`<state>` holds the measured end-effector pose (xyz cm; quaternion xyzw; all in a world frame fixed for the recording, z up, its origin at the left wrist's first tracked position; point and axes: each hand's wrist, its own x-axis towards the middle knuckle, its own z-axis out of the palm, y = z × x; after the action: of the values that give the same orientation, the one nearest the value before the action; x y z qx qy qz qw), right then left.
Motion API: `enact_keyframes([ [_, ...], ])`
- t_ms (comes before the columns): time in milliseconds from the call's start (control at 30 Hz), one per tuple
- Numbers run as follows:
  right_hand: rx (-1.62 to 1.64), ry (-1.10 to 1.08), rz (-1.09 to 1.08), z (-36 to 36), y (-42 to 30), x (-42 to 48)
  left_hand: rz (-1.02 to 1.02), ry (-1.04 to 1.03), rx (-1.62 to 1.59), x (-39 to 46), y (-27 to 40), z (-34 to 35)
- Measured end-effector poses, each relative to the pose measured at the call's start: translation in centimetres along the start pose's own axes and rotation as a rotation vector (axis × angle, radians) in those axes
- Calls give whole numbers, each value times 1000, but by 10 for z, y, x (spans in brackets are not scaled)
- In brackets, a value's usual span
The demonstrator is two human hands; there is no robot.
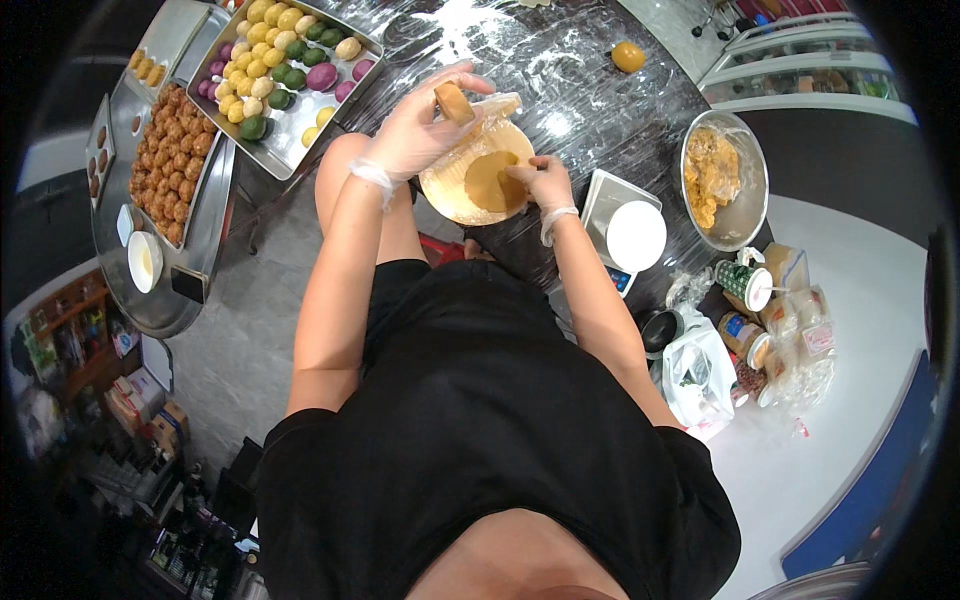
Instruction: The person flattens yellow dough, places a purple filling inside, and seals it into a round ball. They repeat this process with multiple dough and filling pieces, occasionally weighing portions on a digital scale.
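Note:
In front of me a pale round board (439,180), partly covered with clear plastic film (504,105), sits at the near edge of the dark table (585,127). A thin brown dough disc (491,181) lies flat on it. My left hand (424,124), in a clear plastic glove, holds a tan rounded block (454,103) over the board's far left side; its material is unclear. My right hand (546,184), gloved too, pinches the right edge of the dough disc between thumb and fingers.
On the left, a metal tray (289,154) bears yellow, green and purple dough balls, beside a tray of brown balls (176,157). A kitchen scale (600,206) with a white round plate (636,235) stands right, near a steel bowl of orange dough (709,176). One orange ball (628,56) lies farther back.

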<state>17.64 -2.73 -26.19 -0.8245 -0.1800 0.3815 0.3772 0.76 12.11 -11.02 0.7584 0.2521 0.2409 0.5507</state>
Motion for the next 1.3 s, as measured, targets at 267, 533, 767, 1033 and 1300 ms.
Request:
enact_keyframes([
  [267, 457, -315, 267, 15, 9, -9, -75, -47, -174, -10, 5, 14],
  [533, 680, -228, 109, -99, -43, -50, 80, -253, 283, -35, 18, 38],
  [767, -81, 193, -886, -121, -105, -108, -365, -276, -574, -64, -8, 98],
  [1033, 35, 89, -1050, -106, -131, -143, -521, 140, -1346, -70, 67, 56],
  [1300, 575, -577, -431, -89, -161, -149, -429, -59, -1177, -96, 83, 21],
])
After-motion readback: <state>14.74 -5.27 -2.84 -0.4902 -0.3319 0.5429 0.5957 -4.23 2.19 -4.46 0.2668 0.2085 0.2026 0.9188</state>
